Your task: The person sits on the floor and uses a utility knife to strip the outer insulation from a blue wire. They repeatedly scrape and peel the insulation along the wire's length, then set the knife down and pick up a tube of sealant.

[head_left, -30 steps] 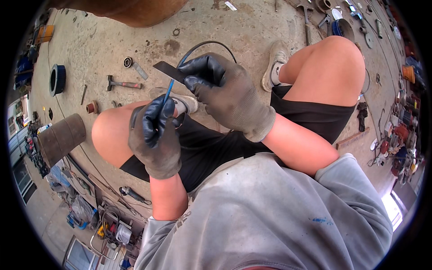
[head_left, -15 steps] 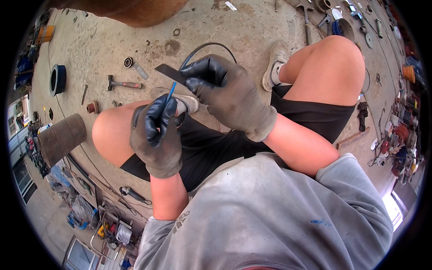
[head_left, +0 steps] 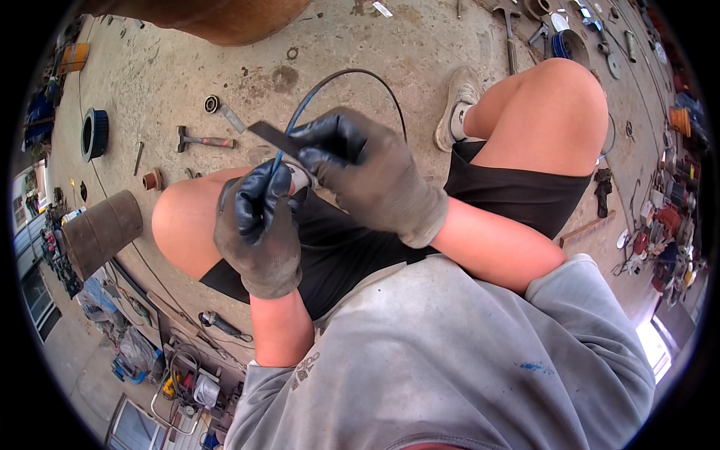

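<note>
My left hand point(head_left: 259, 232), in a grey glove with a dark coated front, pinches a thin cable point(head_left: 303, 105) between thumb and fingers. Blue near that grip, the cable turns black as it arches up and over to the right, then drops behind my right hand point(head_left: 379, 176). My gloved right hand pinches a dark, flat, narrow strip point(head_left: 266, 134) between thumb and forefinger. Its free end points up and left, crossing close to the blue length just above my left fingertips. Whether strip and cable touch I cannot tell.
On the concrete floor lie a hammer point(head_left: 206, 141), a bearing point(head_left: 212, 104) beside a flat metal bar, and a blue-black ring point(head_left: 94, 135). A rusty cylinder point(head_left: 103, 231) lies at the left. Another hammer point(head_left: 511, 41) is far right; a large brown rounded object point(head_left: 225, 19) fills the top.
My right hand has moved down and slightly left with the strip, which now sits nearer my left fingertips. More of the cable's arch shows above it. My left hand has barely shifted.
</note>
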Demonstrator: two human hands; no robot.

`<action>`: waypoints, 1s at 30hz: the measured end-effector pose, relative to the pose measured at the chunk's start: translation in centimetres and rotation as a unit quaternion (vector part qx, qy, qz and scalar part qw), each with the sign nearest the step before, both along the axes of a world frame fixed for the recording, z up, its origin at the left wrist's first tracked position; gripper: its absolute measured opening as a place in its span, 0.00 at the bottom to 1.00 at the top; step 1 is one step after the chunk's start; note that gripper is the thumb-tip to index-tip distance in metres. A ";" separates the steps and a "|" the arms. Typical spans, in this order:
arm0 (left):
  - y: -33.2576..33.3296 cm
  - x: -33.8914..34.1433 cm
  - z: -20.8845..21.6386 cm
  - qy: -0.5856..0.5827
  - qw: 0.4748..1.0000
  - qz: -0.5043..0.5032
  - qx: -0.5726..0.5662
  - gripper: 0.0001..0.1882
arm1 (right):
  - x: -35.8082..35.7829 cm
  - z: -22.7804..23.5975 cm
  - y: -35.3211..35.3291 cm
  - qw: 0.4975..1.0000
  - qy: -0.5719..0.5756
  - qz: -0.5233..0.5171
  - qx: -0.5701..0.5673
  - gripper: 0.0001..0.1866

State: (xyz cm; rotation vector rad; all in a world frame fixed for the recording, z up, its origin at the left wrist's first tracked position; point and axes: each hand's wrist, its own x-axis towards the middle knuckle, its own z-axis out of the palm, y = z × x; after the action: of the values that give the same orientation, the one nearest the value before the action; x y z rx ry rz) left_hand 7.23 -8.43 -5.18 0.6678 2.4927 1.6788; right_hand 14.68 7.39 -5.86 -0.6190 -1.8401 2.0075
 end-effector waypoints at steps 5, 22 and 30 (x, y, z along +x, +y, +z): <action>0.3 0.2 0.4 -0.051 0.998 0.024 0.015 0.06 | -0.4 -0.3 -0.2 0.999 0.017 -0.017 -0.033 0.08; 0.6 0.3 0.8 -0.102 0.994 0.036 0.028 0.06 | 0.0 0.2 -0.4 1.000 0.012 -0.010 0.015 0.07; 0.9 0.4 1.1 -0.133 0.989 0.041 0.049 0.06 | -0.2 -0.7 -0.7 0.999 0.026 -0.027 0.014 0.07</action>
State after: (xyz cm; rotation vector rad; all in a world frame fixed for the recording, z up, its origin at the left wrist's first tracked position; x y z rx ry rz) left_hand 7.66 -7.56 -4.11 0.3237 2.2930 1.7941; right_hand 14.46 6.64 -6.54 -0.5955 -1.7991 1.9428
